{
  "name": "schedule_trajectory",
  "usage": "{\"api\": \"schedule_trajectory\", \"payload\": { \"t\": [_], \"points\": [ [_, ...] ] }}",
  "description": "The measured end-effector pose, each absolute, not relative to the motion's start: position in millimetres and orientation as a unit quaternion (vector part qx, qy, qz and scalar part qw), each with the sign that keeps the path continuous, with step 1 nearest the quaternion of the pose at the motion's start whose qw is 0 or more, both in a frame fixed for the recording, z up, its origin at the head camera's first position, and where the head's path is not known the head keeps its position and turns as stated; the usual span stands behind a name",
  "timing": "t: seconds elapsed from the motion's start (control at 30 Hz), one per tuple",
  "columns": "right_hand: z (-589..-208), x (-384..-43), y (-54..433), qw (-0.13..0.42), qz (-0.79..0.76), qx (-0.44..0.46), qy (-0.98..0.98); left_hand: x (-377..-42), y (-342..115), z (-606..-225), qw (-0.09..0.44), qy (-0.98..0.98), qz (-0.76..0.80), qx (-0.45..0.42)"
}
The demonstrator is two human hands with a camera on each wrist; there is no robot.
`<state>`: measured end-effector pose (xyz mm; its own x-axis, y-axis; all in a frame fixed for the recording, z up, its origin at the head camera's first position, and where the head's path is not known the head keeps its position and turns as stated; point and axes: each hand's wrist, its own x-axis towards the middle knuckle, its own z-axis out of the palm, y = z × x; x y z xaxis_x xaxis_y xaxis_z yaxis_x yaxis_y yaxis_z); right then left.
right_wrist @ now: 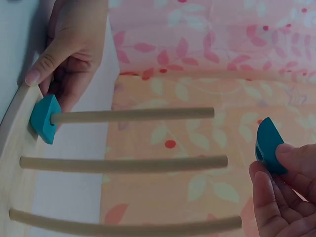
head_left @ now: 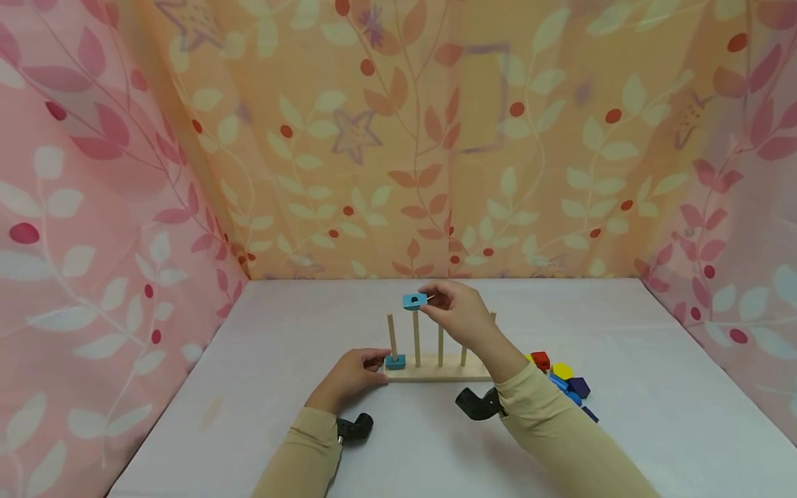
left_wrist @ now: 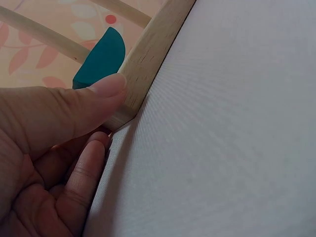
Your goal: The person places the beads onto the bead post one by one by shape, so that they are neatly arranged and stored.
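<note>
A wooden peg stand (head_left: pixel 436 375) with several upright pegs stands on the table. On its leftmost peg a teal half-round block (head_left: pixel 395 363) sits down at the base. My left hand (head_left: pixel 346 379) holds the stand's left end, thumb (left_wrist: pixel 106 89) against the base beside that block. High over the stand, my right hand (head_left: pixel 461 315) pinches a second teal half-round block (right_wrist: pixel 269 145) between thumb and fingers. In the head view this block overlaps the tip of the second peg (head_left: pixel 417 339); its hole shows. The right forearm hides part of the stand's right end.
Right of the stand lies a pile of coloured blocks, among them a red block (head_left: pixel 540 360), a yellow block (head_left: pixel 562 371) and a dark purple block (head_left: pixel 579 387). A white cloth covers the table (head_left: pixel 268 332). Patterned curtains (head_left: pixel 349 173) close off the back and sides.
</note>
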<state>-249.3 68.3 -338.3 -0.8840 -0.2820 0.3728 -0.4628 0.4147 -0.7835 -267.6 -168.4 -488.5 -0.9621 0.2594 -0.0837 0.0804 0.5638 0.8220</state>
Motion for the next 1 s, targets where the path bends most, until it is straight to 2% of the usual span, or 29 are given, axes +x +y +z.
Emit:
{"api": "schedule_trajectory", "payload": {
  "t": [0.17,0.53,1.0],
  "points": [
    [-340.6,-252.0,53.7,0.112,0.484,0.242,-0.834,-268.1,-167.6,-489.3,0.096,0.877,0.459,0.100],
    [-349.0,-252.6,26.5,0.095,0.493,0.233,-0.833,-267.0,-168.2,-487.6,0.094,0.876,0.461,0.103],
    [-360.0,-255.7,20.9,0.074,0.511,0.195,-0.834,-266.6,-168.0,-486.6,0.098,0.868,0.477,0.098]
  ]
}}
